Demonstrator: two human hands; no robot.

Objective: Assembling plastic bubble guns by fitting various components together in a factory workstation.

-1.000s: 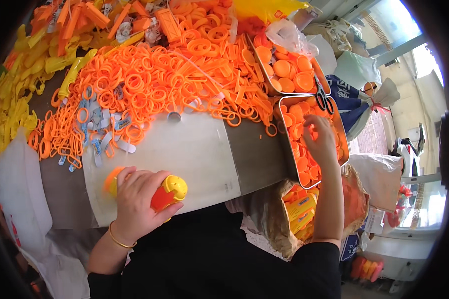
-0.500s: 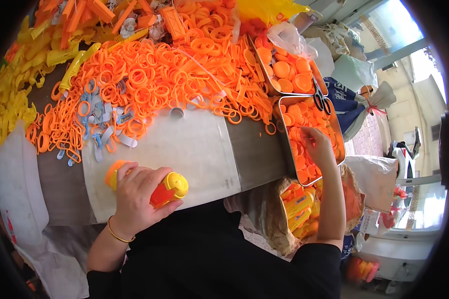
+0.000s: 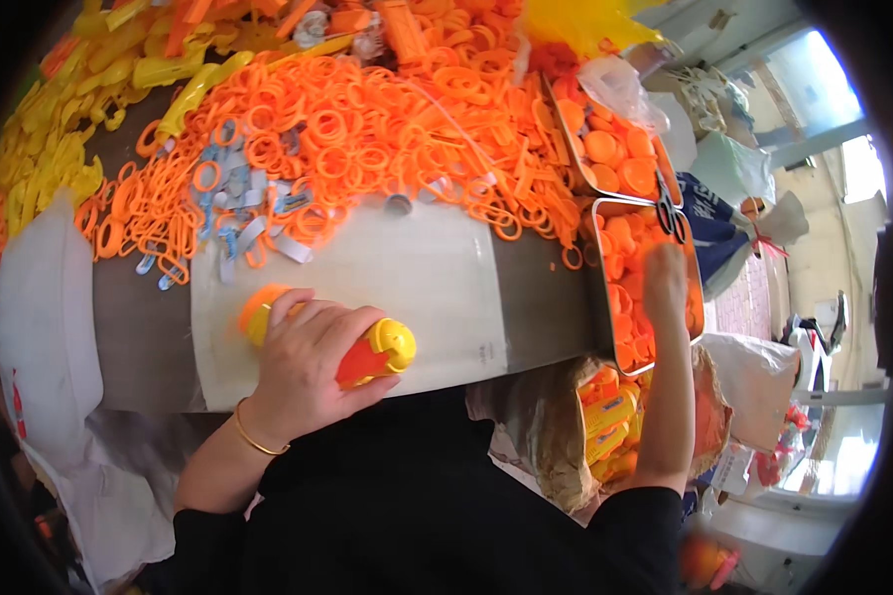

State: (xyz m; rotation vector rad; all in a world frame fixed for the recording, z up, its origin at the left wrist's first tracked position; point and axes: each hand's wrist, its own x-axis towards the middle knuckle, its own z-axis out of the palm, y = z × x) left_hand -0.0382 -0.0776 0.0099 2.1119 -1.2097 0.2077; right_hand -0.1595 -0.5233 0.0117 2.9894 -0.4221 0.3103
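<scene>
My left hand (image 3: pixel 313 357) is wrapped round a yellow-and-orange plastic cylinder (image 3: pixel 364 365), held just over the pale sheet on the table. Its rounded yellow end sticks out past my thumb, and an orange end (image 3: pixel 258 309) shows on the far side of my fingers. On the right, my right hand (image 3: pixel 667 280) reaches down into a metal tray (image 3: pixel 605 322) of round orange plastic caps (image 3: pixel 623 302). Its fingertips are hidden among the caps and blurred, so whether it grips one is unclear.
A big heap of orange rings and clips (image 3: pixel 337 129) covers the table's back, with yellow plastic parts (image 3: pixel 55 169) at left. Scissors (image 3: pixel 669 210) lie where a second cap tray (image 3: pixel 577 149) meets the first. Below stands a paper sack (image 3: pixel 564 426) of yellow-and-orange pieces.
My right hand has gone deeper into the caps, its fingers now out of sight. The left hand keeps its hold on the cylinder. The whole view has shifted slightly.
</scene>
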